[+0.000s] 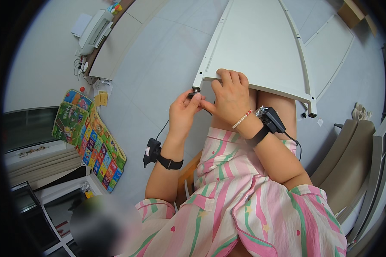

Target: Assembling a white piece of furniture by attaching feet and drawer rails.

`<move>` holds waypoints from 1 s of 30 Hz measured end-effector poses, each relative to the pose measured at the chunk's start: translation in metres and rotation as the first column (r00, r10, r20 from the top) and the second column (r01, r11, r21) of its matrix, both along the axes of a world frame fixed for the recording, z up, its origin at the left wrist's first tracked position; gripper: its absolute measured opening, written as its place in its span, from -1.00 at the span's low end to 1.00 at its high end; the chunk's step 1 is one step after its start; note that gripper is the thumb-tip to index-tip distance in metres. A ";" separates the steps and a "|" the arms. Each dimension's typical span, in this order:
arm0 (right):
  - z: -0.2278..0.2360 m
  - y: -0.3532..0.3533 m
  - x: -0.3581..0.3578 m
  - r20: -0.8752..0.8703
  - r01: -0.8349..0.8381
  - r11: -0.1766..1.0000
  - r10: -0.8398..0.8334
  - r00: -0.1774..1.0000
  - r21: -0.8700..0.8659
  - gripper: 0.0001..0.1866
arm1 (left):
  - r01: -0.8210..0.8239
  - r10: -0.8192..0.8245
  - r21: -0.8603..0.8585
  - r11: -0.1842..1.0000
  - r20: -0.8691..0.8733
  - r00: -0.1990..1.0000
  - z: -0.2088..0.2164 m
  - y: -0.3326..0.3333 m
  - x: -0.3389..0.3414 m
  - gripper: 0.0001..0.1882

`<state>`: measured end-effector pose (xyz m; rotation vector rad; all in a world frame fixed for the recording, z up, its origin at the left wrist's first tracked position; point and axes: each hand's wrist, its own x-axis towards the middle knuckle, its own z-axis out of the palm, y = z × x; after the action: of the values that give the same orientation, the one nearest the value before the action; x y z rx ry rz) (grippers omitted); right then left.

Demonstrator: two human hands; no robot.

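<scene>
Across my thighs lies a white framed panel (253, 38), flat, with square-tube legs along both sides. At the end of its left leg (198, 80), my left hand (183, 112) pinches a black screw-in foot (192, 95). A short metal stem shows between the foot and the leg. My right hand (232, 96) grips the panel's near edge, fingers bent over the top and thumb stretched toward the left hand. Whether that thumb touches the foot I cannot tell. The right leg's end (313, 115) looks dark, and a small black piece (304, 115) lies below beside it.
Another white panel (330, 47) lies on the grey floor at the far right, near a cardboard box (351, 13). A folded colourful play mat (92, 141) is at left. A cabinet with a printer (96, 32) stands at far left. Beige cushions (341, 158) are at right.
</scene>
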<state>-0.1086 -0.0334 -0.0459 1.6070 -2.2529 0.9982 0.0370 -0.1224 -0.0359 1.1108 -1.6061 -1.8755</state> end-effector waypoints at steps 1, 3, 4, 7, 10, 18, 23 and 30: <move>0.001 0.000 0.000 -0.001 -0.001 1.000 0.001 1.000 0.001 -0.51 | -0.025 0.023 -0.083 0.996 -0.025 0.999 -0.003 0.000 0.001 -0.50; 0.002 0.000 0.000 0.001 -0.004 1.000 0.004 1.000 0.009 -0.51 | 0.009 0.010 -0.237 0.971 0.078 0.997 -0.004 -0.002 0.003 -0.47; 0.003 0.000 0.000 0.001 -0.006 1.000 0.006 1.000 0.018 -0.52 | 0.060 0.011 -0.381 0.923 0.180 0.984 -0.004 -0.003 0.003 -0.44; -0.001 0.000 0.000 -0.017 0.002 1.000 -0.002 1.000 0.022 -0.52 | 0.071 0.040 -0.517 0.853 0.201 0.979 0.008 0.006 -0.002 -0.42; 0.000 0.000 0.001 -0.016 0.008 0.999 -0.007 1.000 0.042 -0.52 | 0.074 0.053 -0.608 0.791 0.189 0.981 0.005 0.005 -0.003 -0.41; 0.003 0.001 0.001 0.002 0.008 0.999 -0.008 1.000 0.040 -0.52 | 0.031 0.052 -0.353 0.935 0.225 0.973 -0.003 -0.004 0.005 -0.61; 0.002 0.001 0.001 0.009 0.001 0.999 -0.002 1.000 0.046 -0.52 | 0.015 0.037 -0.203 0.979 0.255 0.966 0.001 -0.002 0.001 -0.56; 0.001 0.001 0.001 0.001 0.000 0.999 0.000 1.000 0.048 -0.52 | 0.126 0.044 -0.480 0.868 0.328 0.944 0.007 0.000 0.001 -0.72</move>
<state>-0.1072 -0.0328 -0.0448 1.6265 -2.2941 0.9521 0.0381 -0.1221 -0.0292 1.1944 -2.1537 -1.2153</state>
